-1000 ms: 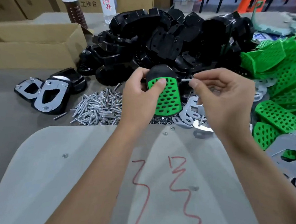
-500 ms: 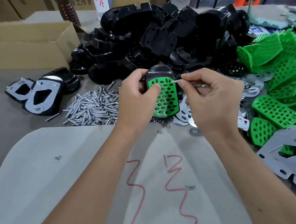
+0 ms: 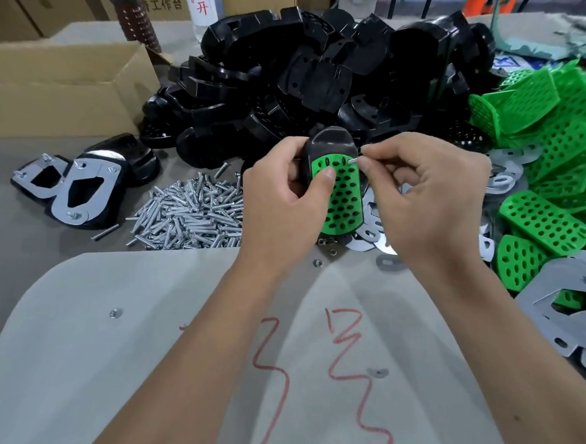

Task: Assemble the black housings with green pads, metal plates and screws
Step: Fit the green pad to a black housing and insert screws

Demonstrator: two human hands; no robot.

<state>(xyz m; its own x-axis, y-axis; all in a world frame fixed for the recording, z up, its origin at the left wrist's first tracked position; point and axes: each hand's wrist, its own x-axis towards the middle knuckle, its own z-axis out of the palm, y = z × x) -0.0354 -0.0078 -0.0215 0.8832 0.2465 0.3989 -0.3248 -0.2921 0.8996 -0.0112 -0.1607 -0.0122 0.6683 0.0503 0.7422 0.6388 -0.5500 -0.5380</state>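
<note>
since a moment ago right hand [image 3: 433, 203] has pushed its pinched screw [image 3: 353, 160] tip into the perforated green pad [image 3: 342, 199]; left hand [image 3: 286, 194] grips the glossy black housing [image 3: 329, 140] above grey table [image 3: 43, 241], by heaped screws [image 3: 189, 215]

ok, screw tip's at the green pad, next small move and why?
Probably push the screw into the pad's top-right hole. The right hand pinches it with the tip at that hole; the left hand grips the housing, thumb on the pad.
</note>
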